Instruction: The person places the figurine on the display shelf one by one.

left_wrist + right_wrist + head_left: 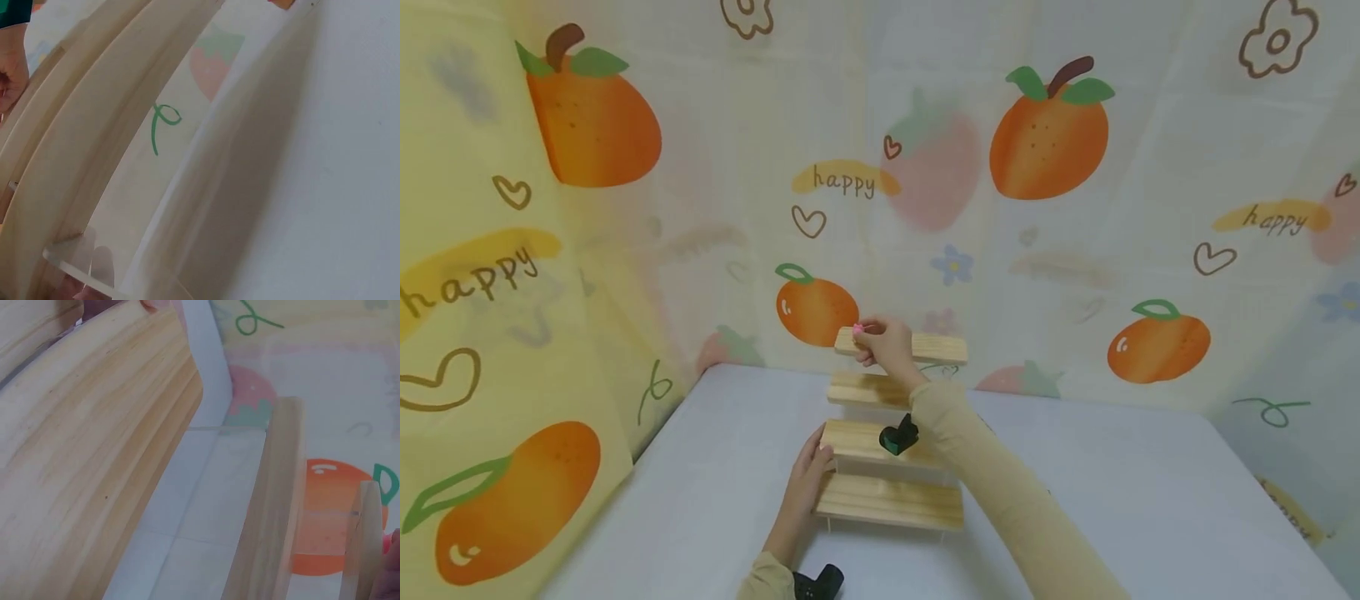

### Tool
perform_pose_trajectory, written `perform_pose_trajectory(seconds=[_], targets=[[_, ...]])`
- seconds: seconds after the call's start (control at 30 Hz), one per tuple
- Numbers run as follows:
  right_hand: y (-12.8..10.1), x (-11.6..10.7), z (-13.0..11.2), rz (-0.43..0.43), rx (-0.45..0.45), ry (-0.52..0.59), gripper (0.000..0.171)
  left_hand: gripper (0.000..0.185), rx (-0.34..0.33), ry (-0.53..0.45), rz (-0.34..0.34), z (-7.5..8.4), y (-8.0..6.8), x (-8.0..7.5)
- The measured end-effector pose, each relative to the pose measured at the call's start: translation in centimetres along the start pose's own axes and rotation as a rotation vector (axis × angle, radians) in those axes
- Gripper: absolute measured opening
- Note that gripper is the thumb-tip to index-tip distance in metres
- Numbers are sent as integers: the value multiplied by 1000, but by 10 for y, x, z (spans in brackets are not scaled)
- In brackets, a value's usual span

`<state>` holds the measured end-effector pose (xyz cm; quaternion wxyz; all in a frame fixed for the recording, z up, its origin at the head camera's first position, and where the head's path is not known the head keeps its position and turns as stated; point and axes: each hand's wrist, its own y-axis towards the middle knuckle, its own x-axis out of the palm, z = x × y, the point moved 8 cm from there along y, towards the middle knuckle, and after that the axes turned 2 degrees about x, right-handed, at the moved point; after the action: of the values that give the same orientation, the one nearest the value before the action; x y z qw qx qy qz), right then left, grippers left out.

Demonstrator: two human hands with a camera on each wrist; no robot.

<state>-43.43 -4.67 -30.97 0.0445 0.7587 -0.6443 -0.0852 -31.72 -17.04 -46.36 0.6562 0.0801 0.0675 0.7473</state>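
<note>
A four-step wooden shelf (891, 502) with clear side panels stands on a white table (700, 500). My right hand (883, 340) reaches to the left end of the top step (942, 348) and pinches a small pink object (857, 330) there. A pink bit of that object (394, 540) shows at the right edge of the right wrist view, past the wooden steps (94, 462). My left hand (814, 467) holds the left end of the second step from the bottom, thumb on the wood. In the left wrist view the steps (75, 156) fill the frame, and fingertips (94, 269) show through the clear side panel.
A fabric backdrop printed with oranges and "happy" (1045, 142) hangs behind the table and along its left side (490, 350). White table surface lies to the left and right of the shelf. A black camera sits on each wrist (898, 437).
</note>
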Motion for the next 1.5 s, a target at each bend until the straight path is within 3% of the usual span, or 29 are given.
perform_pose_trajectory(seconds=[0.1,0.3,0.6,0.97,1.13,1.27,1.5], targets=[[2,1,0,12,-41,6,13,56,-57,-42,-2,-2,1,-1],[1,3,0,57,-7,-24,15,63,-205,-260,-15,-10,-1,-2],[3,-2,-1,61,20,-37,18,70,-260,-286,-17,-13,1,0],[3,-4,3,42,65,-4,27,66,-233,-349,-55,-12,3,3],[-4,-16,7,15,146,-13,35,65,-240,-346,-72,-13,1,5],[-12,-24,9,-22,198,-3,41,64,-206,-345,-95,-10,2,6],[-24,-34,13,-76,200,20,46,65,-188,-335,-143,-8,2,7]])
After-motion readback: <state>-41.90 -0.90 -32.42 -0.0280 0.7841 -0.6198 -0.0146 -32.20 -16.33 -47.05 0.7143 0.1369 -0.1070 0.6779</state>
